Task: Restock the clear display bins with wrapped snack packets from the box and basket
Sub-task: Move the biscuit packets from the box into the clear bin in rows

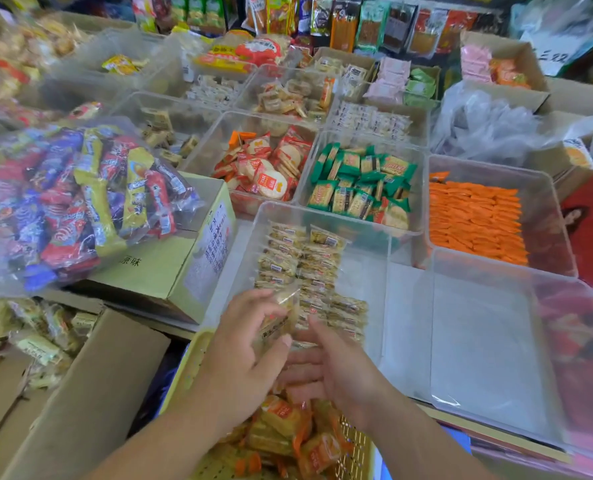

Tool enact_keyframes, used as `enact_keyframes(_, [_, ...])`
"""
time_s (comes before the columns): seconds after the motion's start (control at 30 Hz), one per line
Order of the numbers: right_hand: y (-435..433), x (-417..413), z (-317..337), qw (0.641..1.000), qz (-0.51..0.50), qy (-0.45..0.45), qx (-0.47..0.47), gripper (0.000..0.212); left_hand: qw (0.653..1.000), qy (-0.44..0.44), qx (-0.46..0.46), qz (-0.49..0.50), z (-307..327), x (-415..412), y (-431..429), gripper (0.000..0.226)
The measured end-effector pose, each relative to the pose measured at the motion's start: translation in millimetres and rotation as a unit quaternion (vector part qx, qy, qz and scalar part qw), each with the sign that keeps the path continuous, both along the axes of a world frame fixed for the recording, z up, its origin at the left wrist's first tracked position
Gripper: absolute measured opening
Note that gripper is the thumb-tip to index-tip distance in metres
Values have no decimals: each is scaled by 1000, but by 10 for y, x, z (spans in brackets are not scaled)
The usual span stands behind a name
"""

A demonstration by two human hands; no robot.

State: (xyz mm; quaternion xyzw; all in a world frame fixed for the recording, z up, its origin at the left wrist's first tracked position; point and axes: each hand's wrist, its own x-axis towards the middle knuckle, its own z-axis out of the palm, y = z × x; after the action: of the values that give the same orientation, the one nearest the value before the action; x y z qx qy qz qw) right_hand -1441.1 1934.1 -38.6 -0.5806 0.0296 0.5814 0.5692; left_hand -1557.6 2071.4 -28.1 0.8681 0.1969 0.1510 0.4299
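Clear plastic display bin (361, 278), straight ahead of the person, part-filled. Two rows of clear-wrapped pale grain bars (305, 268) run away from the person, each bar's long axis lying left to right. The right part of the bin floor is bare.

Yellow perforated plastic basket (191, 368) sits under the bin's near rim and holds orange-wrapped packets (288, 431).

Left hand (246, 351) pinches one clear-wrapped bar (279, 318) at the near end of the rows. Right hand (333, 372) lies flat just beside it, fingers straight, holding nothing.

Judgement: the rows lie just beyond the left hand, so the bar should go down crosswise. Its tilt is too blurred to tell.
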Motion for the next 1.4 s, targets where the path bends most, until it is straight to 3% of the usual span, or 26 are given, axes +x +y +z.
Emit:
enact_keyframes(0.17, [-114, 63, -6, 963, -76, 171, 193, 83, 942, -43, 233, -236, -78, 195, -211, 18])
enact_keyframes(0.27, [-169, 157, -16, 963, -117, 163, 181, 72, 918, -6, 264, -296, -139, 228, -249, 21])
enact_keyframes(0.37, [-185, 267, -107, 977, -165, 66, 118, 39, 927, -7, 253, -278, -203, 197, -192, 34])
enact_keyframes(0.43, [-191, 406, -121, 982, -148, -110, 37, 21, 946, 1, 237, -222, -246, 181, -81, 39])
enact_keyframes(0.47, [-201, 509, -117, 965, -116, -234, -34, 17, 952, 25, 242, -185, -273, 182, 4, 42])
enact_keyframes(0.53, [-221, 786, -148, 873, -15, -466, -146, 11, 953, 127, 254, -105, -330, 202, 213, 53])
enact_keyframes(0.57, [-221, 935, -168, 815, 50, -550, -176, 20, 947, 190, 251, -68, -371, 214, 322, 63])
enact_keyframes(0.63, [-198, 1224, -218, 712, 169, -644, -224, 35, 927, 304, 218, -14, -492, 213, 523, 89])
enact_keyframes(0.73, [-83, 1508, -256, 585, 329, -688, -275, 36, 916, 378, 131, 5, -681, 146, 686, 111])
enact_keyframes(0.8, [12, 1600, -316, 520, 414, -687, -293, 40, 911, 392, 129, 0, -754, 109, 703, 115])
enact_keyframes(0.9, [152, 1636, -474, 460, 483, -677, -312, 48, 909, 386, 158, -9, -790, 95, 715, 114])
enact_keyframes(0.97, [233, 1632, -584, 467, 502, -647, -333, 46, 908, 383, 170, -21, -790, 101, 734, 113])
enact_keyframes(1.03, [297, 1653, -684, 509, 509, -602, -345, 38, 907, 382, 176, -34, -792, 102, 753, 115])
enact_keyframes(1.1, [378, 1671, -778, 510, 557, -566, -332, 37, 908, 377, 181, -38, -805, 99, 768, 118])
enact_keyframes(1.2, [511, 1660, -884, 588, 552, -490, -331, 37, 908, 376, 181, -38, -823, 94, 780, 117])
enact_keyframes(1.27, [547, 1669, -970, 611, 535, -471, -345, 37, 908, 374, 184, -37, -833, 91, 782, 115])
enact_keyframes(1.4, [563, 1648, -1149, 621, 519, -470, -353, 33, 905, 379, 190, -42, -847, 100, 777, 113])
